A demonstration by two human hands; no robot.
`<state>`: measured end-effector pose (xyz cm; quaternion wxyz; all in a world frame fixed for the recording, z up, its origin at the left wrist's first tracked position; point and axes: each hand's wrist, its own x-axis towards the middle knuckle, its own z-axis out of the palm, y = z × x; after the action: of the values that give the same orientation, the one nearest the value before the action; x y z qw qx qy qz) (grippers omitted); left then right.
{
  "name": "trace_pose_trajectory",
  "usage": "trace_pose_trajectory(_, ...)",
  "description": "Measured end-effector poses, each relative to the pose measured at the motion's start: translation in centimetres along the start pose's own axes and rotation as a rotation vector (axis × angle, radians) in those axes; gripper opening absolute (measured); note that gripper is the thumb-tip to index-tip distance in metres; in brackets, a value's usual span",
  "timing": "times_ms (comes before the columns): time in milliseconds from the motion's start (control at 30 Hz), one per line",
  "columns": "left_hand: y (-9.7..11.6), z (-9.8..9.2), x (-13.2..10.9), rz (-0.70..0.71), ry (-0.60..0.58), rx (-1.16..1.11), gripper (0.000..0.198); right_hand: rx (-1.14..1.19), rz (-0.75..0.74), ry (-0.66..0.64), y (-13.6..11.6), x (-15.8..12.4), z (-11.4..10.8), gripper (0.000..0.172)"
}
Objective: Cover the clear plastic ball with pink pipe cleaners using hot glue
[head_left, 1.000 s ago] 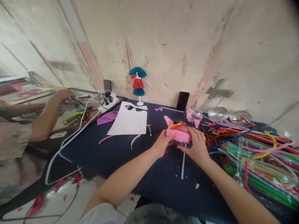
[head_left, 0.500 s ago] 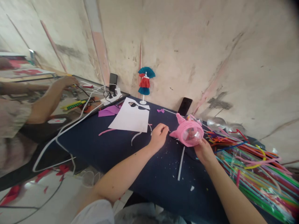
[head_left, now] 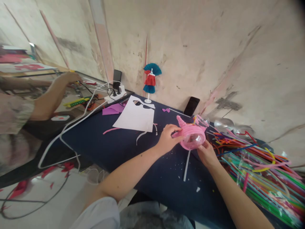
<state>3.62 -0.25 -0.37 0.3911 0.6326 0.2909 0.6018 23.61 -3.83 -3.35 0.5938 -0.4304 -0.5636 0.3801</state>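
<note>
Between my hands is a clear plastic ball wrapped in pink pipe cleaner [head_left: 193, 143], with pointed pink cones sticking out on its far and left sides. My left hand [head_left: 168, 138] grips its left side, thumb on the pink rim and fingers around the back near a cone. My right hand [head_left: 206, 153] holds it from below on the right, the fingertips partly hidden behind it. Under the ball, a white strip [head_left: 187, 167] lies on the dark blue table cover [head_left: 164, 181] among small white scraps.
Bundles of coloured pipe cleaners [head_left: 259, 178] and clear plastic domes [head_left: 224, 124] lie at right. White paper [head_left: 135, 119], black scissors [head_left: 145, 105], a phone [head_left: 191, 106], a purple bow [head_left: 166, 110] and a small dressed stand [head_left: 149, 82] are farther back. At left, a co-worker's arm [head_left: 51, 95] reaches beyond a power strip [head_left: 116, 95].
My left hand has moved right, from beside the pink ball onto its left side. My right hand still holds the ball. The view has shifted slightly.
</note>
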Motion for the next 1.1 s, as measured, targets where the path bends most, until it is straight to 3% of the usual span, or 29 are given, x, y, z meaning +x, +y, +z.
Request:
trace_pose_trajectory(167,1.1,-2.1,0.5,0.008,0.092,-0.009,0.023,-0.311,-0.147,0.048,-1.7,-0.1,0.0,0.071)
trace_pose_trajectory(333,0.8,-5.1,-1.5,0.208,-0.254,0.315,0.046,-0.78,-0.339,-0.065,-2.5,-0.3,0.1,0.079)
trace_pose_trajectory(400,0.1,-5.6,-2.7,0.253,-0.307,0.445,0.056,-0.904,-0.458,-0.138,-2.3,-0.3,0.5,0.08)
trace_pose_trajectory(533,-1.0,-5.4,-4.1,0.294,-0.333,0.535,0.053,-0.975,-0.575,-0.286,-1.2,-0.3,1.7,0.081)
trace_pose_trajectory(667,-1.3,-4.7,-3.7,0.302,-0.416,0.568,0.047,-0.986,-0.573,-0.354,-0.3,-0.1,2.6,0.082)
trace_pose_trajectory(800,-1.6,-4.6,-3.3,0.347,-0.448,0.671,0.049,-0.972,-0.566,-0.347,-1.1,0.1,2.6,0.08)
trace_pose_trajectory(833,-1.8,-4.7,-3.3,0.373,-0.441,0.705,0.05,-0.955,-0.55,-0.314,-1.4,0.0,2.4,0.072)
trace_pose_trajectory(933,-2.2,-5.4,-3.4,0.501,-0.391,0.808,0.051,-0.889,-0.465,-0.122,-2.3,-0.7,1.5,0.021)
trace_pose_trajectory(1000,-2.4,-6.0,-3.5,0.569,-0.358,0.861,0.052,-0.857,-0.389,-0.028,-2.5,-1.5,0.9,0.017)
trace_pose_trajectory(1100,-2.5,-6.6,-3.4,0.595,-0.301,0.897,0.055,-0.803,-0.226,-0.002,-2.2,-2.6,0.2,0.018)
